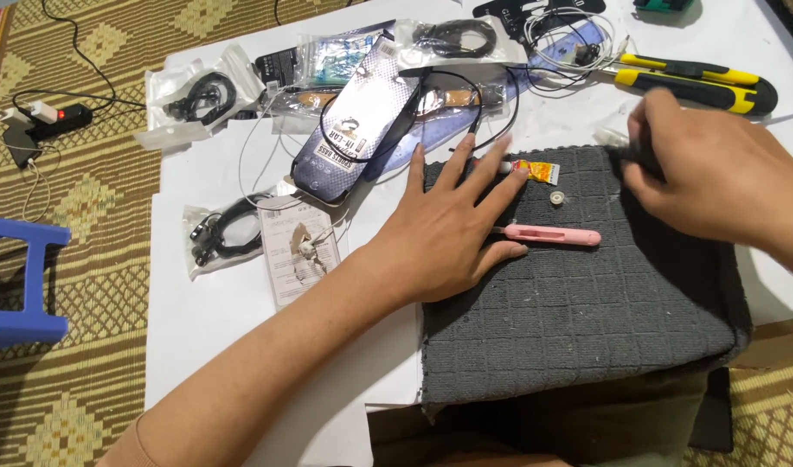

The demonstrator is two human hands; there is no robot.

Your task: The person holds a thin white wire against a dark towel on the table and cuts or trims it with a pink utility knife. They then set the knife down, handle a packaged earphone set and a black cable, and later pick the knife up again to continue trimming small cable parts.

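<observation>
Head view: the left hand [448, 233] is spread flat and empty on the grey cloth [587, 303], fingertips near the pink cutter [548, 234]. The right hand [716, 182] is blurred at the cloth's far right corner; its grip cannot be told. The cloth is best kept pinned flat.

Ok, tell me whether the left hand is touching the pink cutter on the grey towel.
Touching. The head view shows the left hand lying flat on the grey towel, with its thumb tip meeting the near end of the pink cutter, no gap visible.
</observation>
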